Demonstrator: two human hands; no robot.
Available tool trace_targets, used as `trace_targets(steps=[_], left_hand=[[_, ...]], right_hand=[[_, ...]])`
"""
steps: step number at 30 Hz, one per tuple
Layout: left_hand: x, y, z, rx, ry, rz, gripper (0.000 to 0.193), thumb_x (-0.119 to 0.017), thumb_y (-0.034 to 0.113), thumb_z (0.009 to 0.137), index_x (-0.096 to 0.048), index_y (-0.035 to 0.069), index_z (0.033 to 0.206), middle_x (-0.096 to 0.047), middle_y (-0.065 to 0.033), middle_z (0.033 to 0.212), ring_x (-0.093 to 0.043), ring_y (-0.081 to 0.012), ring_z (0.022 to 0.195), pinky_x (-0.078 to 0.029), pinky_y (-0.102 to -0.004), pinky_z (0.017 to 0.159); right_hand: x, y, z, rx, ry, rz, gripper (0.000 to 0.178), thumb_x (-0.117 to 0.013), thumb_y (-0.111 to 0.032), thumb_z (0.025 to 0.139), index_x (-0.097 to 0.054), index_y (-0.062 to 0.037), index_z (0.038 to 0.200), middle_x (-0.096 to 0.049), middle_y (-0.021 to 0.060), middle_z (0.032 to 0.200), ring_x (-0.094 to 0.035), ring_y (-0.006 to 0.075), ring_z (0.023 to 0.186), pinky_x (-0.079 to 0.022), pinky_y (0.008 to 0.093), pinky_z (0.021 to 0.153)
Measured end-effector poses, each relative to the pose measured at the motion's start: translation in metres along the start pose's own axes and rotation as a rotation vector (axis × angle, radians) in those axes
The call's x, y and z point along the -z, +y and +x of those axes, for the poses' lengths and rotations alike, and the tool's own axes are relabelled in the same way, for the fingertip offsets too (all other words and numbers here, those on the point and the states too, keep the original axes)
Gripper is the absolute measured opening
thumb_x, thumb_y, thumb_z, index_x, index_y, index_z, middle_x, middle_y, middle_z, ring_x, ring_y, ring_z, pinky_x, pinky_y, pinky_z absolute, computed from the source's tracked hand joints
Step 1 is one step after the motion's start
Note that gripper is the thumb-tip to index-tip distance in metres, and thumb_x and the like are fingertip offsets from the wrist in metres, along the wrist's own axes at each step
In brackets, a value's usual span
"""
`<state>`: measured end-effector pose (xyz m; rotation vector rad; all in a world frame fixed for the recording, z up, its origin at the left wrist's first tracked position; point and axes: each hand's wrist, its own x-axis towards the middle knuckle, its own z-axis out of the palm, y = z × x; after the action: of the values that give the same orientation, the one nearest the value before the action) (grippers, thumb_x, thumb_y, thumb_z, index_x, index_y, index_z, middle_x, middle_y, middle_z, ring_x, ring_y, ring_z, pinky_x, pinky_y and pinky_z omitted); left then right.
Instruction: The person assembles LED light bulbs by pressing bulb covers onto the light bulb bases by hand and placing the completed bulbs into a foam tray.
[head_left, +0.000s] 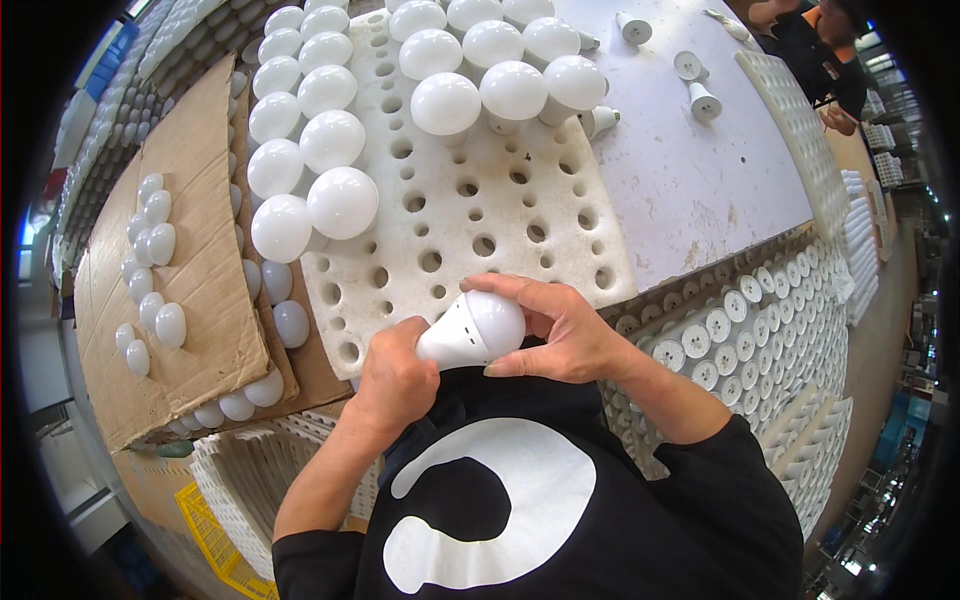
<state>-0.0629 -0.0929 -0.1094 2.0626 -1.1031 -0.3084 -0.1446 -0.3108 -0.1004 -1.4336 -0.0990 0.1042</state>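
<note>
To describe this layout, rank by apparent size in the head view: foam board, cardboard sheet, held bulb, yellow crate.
Foam board
Cardboard sheet
Held bulb and yellow crate: unsure, as the bulb is nearer the camera.

A single head-worn view looks steeply down past the chest of a black shirt [650, 510] at the hands [568, 335], which are close, just below the middle of the picture — the surface [700, 195] stretches away above them. The fisheye is wide and upright, bending straight edges toward a dark round border — it reaches a second person [832, 68], farther off at upper right
</note>
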Motion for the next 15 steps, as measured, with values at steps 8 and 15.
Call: trace_targets(steps=[8,15], left_hand=[[-0.016,0.010,0.004,-0.094,0.141,0.187,0.015,-0.063,-0.003,0.058,-0.054,-0.004,0.070,-0.050,-0.0195,0.069,-0.055,-0.0401,0.058,-0.046,-0.0466,0.050],[-0.014,0.007,0.003,0.162,0.089,-0.108,0.016,-0.057,-0.005,0.063,-0.053,-0.007,0.078,-0.053,-0.0251,0.069,-0.054,-0.0479,0.065,-0.044,-0.0504,0.060]], right_hand=[[0.001,0.010,0.010,-0.239,0.108,0.175,0.048,-0.064,-0.020,0.092,-0.049,0.0015,0.132,-0.057,0.0097,0.123,-0.057,0.0145,0.108,-0.048,0.0304,0.093],[0.000,0.000,-0.002,-0.116,0.038,0.219,0.066,-0.068,-0.014,0.088,-0.035,0.0010,0.142,-0.049,0.0115,0.131,-0.049,0.0197,0.120,-0.041,0.0368,0.103]])
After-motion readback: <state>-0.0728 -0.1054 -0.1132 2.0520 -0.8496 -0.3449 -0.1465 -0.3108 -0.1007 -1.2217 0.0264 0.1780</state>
